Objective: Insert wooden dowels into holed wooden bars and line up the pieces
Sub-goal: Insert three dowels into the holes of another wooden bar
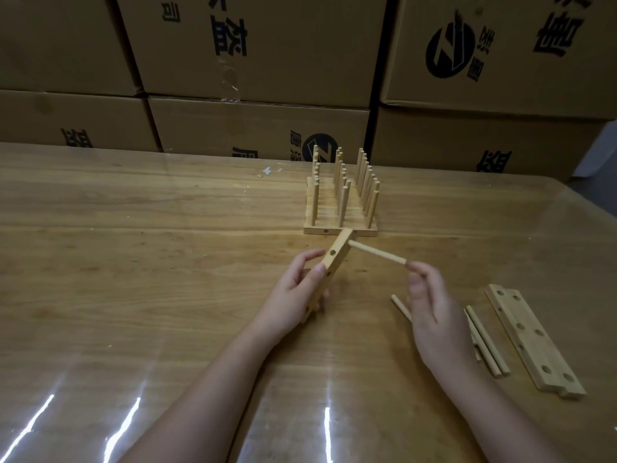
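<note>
Two bare hands work above a glossy light-brown wooden table (pixel 150 245) in the head view. The left hand (pixel 293 295) grips a pale wooden bar with round holes (pixel 337 252), fingers and thumb curled round its lower half, holding it tilted and on edge above the tabletop. The right hand (pixel 430 312) pinches the near end of a light round wooden dowel (pixel 377 253); the dowel's far end meets the bar's upper end, at a hole. Just behind stands a row of lined-up holed bars (pixel 325 212) carrying upright dowels. Loose round dowels (pixel 484 342) lie to the right, partly hidden by the right hand, beside flat pale holed bars (pixel 531 339). Brown printed cardboard boxes (pixel 267 45) are stacked at the back.
</note>
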